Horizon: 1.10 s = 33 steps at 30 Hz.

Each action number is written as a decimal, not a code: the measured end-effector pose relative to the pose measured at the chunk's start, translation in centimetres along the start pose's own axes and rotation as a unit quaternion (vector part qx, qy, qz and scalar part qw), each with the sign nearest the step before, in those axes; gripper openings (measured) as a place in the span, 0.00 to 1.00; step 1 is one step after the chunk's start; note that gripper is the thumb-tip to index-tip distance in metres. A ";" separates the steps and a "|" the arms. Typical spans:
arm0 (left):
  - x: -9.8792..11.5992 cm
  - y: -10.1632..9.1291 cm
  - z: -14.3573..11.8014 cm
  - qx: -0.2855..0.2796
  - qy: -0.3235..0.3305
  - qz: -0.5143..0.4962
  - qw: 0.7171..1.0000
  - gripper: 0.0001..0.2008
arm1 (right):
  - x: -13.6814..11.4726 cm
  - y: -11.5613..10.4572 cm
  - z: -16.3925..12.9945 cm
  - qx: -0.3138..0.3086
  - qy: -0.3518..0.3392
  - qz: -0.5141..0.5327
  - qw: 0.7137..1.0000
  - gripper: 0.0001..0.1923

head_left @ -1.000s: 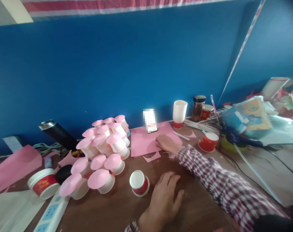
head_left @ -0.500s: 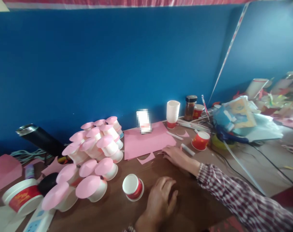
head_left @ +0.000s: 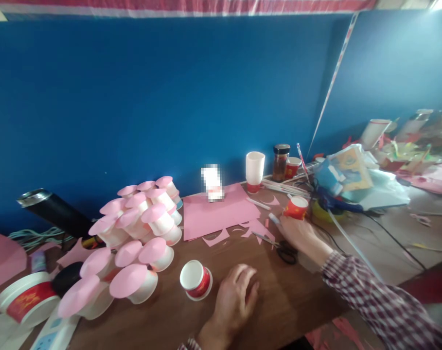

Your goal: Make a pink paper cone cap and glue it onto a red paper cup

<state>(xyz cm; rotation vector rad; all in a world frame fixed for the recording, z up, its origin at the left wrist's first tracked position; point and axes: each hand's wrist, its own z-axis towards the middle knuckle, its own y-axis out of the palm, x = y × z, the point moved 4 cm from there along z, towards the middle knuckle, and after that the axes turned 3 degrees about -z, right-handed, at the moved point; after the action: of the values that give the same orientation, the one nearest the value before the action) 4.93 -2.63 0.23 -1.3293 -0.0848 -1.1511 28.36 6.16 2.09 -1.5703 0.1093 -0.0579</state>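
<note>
though apart, two hands, one scissors

Right hand: fingertips overlap one end of a white stick; grip or contact undetermined. Left hand: palm hidden; cuff cut off by the bottom edge. Power strip: likewise cut off. Pink sheet: cut off by the left edge. Pixelated object: unreadable. Far-right clutter: blurred, items indistinct.
</note>
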 end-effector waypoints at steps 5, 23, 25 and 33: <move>0.5 -0.6 -0.2 0.028 -0.006 -0.044 0.999 0.13 | -0.7 -1.5 -0.8 0.014 0.003 -0.001 1.000 0.13; 2.3 3.1 -0.4 0.152 -0.289 -0.774 0.542 0.11 | -10.8 -0.2 -9.1 0.111 -0.189 0.480 0.849 0.12; 2.1 2.9 -0.5 0.160 -0.307 -0.769 0.538 0.10 | -11.1 -0.5 -9.2 0.097 -0.185 0.491 0.846 0.11; 1.7 3.1 -0.6 0.167 -0.334 -0.771 0.517 0.09 | -11.6 -1.1 -9.7 0.040 -0.201 0.531 0.822 0.06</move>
<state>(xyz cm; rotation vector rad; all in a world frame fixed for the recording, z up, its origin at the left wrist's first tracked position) 7.59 -4.76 -1.08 -1.0316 -2.3639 -1.7022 15.86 -2.24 3.55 -1.2161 0.6231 1.1290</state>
